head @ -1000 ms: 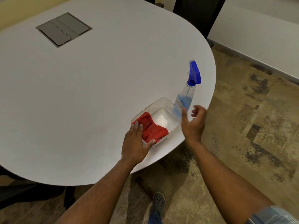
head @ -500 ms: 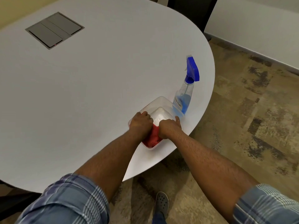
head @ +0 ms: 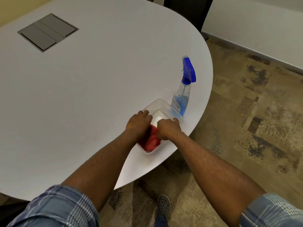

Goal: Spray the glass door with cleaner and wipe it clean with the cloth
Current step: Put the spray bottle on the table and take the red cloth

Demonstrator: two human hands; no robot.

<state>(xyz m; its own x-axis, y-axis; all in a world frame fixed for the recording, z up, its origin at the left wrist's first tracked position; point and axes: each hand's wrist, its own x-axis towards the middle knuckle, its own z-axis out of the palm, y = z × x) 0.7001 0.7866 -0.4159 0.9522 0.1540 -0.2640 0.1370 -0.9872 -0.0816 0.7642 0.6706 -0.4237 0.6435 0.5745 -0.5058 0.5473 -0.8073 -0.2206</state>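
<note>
A red cloth (head: 151, 140) lies in a clear plastic container (head: 161, 104) near the table's right edge. My left hand (head: 138, 122) and my right hand (head: 167, 129) are both down inside the container, fingers curled onto the cloth. How firmly either grips it is hidden by the knuckles. A clear spray bottle (head: 182, 99) with blue liquid and a blue trigger head stands upright just right of the container, untouched. No glass door is in view.
The white rounded table (head: 82, 95) has a grey hatch (head: 47, 31) set in it at the far left. A dark chair (head: 188, 9) stands behind the table. Patterned carpet (head: 246, 120) and a white wall lie to the right. My shoe (head: 164, 205) shows below.
One second ago my right hand hovered open near the bottle and my left lay on the cloth. Both hands have since closed onto the cloth inside the container; little differs from half a second ago.
</note>
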